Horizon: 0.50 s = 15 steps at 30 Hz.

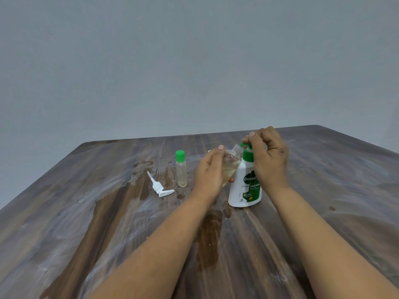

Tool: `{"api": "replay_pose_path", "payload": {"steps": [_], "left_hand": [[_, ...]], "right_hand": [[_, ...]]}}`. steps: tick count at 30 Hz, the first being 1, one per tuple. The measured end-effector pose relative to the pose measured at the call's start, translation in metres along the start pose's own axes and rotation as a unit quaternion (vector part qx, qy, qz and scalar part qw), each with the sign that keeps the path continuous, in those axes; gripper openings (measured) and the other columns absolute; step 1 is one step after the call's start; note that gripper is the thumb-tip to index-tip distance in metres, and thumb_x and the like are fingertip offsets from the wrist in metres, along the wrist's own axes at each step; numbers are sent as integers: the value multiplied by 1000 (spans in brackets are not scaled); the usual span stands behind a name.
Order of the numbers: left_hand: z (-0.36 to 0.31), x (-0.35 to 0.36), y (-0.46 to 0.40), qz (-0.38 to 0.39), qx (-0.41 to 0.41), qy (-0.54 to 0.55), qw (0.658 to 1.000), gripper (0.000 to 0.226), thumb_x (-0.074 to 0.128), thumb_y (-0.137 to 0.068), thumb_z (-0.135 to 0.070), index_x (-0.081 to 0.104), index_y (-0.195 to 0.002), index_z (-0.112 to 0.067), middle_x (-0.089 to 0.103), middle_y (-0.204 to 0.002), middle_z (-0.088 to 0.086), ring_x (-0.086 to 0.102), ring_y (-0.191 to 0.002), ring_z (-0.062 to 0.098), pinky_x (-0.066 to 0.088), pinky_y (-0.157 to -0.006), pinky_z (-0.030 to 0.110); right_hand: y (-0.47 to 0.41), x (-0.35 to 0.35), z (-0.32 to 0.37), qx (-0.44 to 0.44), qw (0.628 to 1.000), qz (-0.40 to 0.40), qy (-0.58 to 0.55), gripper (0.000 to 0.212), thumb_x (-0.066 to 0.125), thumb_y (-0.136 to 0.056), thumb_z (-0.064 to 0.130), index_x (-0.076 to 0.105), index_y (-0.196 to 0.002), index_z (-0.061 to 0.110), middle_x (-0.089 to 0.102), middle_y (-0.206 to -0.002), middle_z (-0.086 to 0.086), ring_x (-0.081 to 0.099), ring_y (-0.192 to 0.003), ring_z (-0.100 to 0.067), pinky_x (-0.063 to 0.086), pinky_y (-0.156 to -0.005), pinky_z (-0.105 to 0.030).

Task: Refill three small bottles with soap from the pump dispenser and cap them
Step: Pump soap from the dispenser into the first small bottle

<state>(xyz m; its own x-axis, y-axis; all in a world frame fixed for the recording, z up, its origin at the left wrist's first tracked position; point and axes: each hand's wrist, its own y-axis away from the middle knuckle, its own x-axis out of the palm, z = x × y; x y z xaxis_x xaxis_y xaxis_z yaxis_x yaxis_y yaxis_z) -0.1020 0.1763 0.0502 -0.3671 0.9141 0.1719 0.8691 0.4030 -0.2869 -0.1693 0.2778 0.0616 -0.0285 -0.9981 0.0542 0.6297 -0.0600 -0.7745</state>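
Small clear bottle (230, 164), uncapped, sits just right of frame centre, tilted w/ its threaded neck pointing up-right toward the top of the Dettol bottle (245, 186). A little pale yellow soap shows in its lower part. Left hand (210, 171) grips it from the left, fingers curled round the body, thumb tip up near the shoulder; most of the bottle's base is hidden behind the palm.

Right hand (268, 156) is raised over the Dettol bottle's neck, wrist bent, fingers bunched and pinching a green cap (245, 145) just beside the small bottle's mouth. Only a sliver of the cap shows; can't tell if it touches the threads. The hand covers the right side of the Dettol bottle's top and part of its label.

Dettol bottle stands upright on the tabletop (323, 223), pump removed. The white pump head (158, 187) lies on its side left of centre, tube pointing up-left. A capped small bottle (181, 168) w/ green lid stands upright between the pump and the left hand, a bit of soap at its bottom. Tabletop is wet & streaked around them. Both forearms enter from the bottom edge, cut off by the frame.
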Motion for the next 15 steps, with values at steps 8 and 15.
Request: {"api": "replay_pose_path", "payload": {"steps": [8,15], "left_hand": [[0,-1,-1,-4,-6,0,1000,32,43,-104,-29,63,-85,-12,66,-77,3,60,-58,16,47,-44,19],[1,-1,-1,0,-4,0,1000,32,43,-104,-28,64,-87,-11,68,-75,1,61,-59,14,48,-45,19]], "right_hand": [[2,0,0,24,999,-7,-27,31,53,-97,27,65,-71,39,62,-86,-13,62,-87,-30,50,-82,-52],[2,1,-4,-9,1000,-9,22,26,54,-91,27,60,-68,37,59,-76,-2,59,-77,-18,48,-69,-37]]}}
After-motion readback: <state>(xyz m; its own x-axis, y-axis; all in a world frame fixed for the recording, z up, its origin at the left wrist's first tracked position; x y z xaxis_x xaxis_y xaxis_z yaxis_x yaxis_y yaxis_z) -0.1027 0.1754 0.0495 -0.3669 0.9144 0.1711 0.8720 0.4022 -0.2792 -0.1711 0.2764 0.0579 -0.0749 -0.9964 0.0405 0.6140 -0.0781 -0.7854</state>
